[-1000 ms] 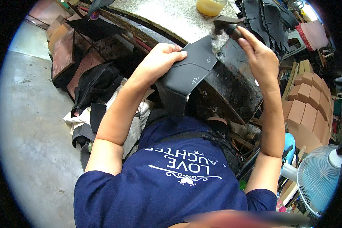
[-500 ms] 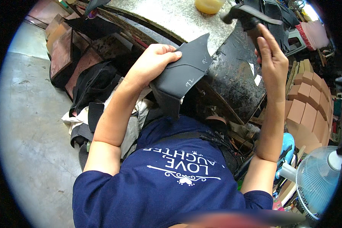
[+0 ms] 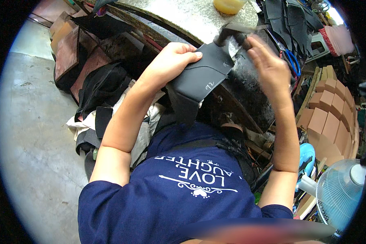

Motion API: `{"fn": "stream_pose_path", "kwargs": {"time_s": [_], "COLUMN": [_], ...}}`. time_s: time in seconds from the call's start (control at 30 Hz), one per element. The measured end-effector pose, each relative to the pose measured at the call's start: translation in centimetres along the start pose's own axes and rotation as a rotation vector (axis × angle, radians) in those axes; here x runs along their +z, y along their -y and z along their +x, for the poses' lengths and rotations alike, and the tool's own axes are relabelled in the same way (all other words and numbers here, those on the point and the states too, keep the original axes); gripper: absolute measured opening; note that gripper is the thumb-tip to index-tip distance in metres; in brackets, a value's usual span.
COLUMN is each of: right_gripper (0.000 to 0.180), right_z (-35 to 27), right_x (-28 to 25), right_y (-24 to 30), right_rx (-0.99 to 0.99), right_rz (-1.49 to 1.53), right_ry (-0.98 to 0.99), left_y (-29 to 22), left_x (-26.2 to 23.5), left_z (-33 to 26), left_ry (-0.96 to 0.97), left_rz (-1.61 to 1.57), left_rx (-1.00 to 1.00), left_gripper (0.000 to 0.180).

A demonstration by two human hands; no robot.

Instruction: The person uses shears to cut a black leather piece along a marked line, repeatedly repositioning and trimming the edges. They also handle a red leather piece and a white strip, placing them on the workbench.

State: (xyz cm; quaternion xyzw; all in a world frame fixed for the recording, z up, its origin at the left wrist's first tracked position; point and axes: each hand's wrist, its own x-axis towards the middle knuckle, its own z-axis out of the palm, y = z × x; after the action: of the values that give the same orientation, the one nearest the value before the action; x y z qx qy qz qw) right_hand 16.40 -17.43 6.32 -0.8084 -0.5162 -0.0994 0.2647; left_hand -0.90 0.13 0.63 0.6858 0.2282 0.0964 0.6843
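Observation:
A black stitched leather piece (image 3: 201,75), probably part of a shoe upper, lies over the near edge of the dark worktop (image 3: 248,87). White marks are drawn on it. My left hand (image 3: 173,61) pinches its left side, thumb on top and fingers underneath. In my right hand (image 3: 272,69) is a hammer (image 3: 230,34), blurred by motion. The hammer's head is at the far end of the leather piece; whether it touches cannot be made out.
A tub of yellowish paste (image 3: 228,5) stands on the pale slab (image 3: 166,12). Blue-handled scissors (image 3: 292,61) lie at right beside black cut pieces (image 3: 286,24). Stacked tan boxes (image 3: 327,110) and a fan (image 3: 341,191) are further right. Black fabric (image 3: 99,87) is piled at left.
My right hand has swung the hammer down and left, from above the worktop to the leather piece's far end. My left hand and the leather have shifted slightly right.

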Motion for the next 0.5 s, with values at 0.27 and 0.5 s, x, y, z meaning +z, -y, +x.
{"fn": "stream_pose_path", "kwargs": {"time_s": [0.27, 0.5], "right_gripper": [0.032, 0.032], "right_z": [-0.8, -0.2], "right_x": [-1.5, -0.7], "right_y": [-0.3, -1.2], "right_rx": [0.072, 0.047], "right_rz": [0.498, -0.110], "right_ry": [-0.138, 0.036], "left_y": [0.3, 0.1], "left_x": [0.3, 0.9], "left_z": [1.2, 1.1], "left_ry": [0.035, -0.004], "left_rz": [0.068, 0.117], "left_rx": [0.009, 0.061], "left_gripper": [0.032, 0.032]}}
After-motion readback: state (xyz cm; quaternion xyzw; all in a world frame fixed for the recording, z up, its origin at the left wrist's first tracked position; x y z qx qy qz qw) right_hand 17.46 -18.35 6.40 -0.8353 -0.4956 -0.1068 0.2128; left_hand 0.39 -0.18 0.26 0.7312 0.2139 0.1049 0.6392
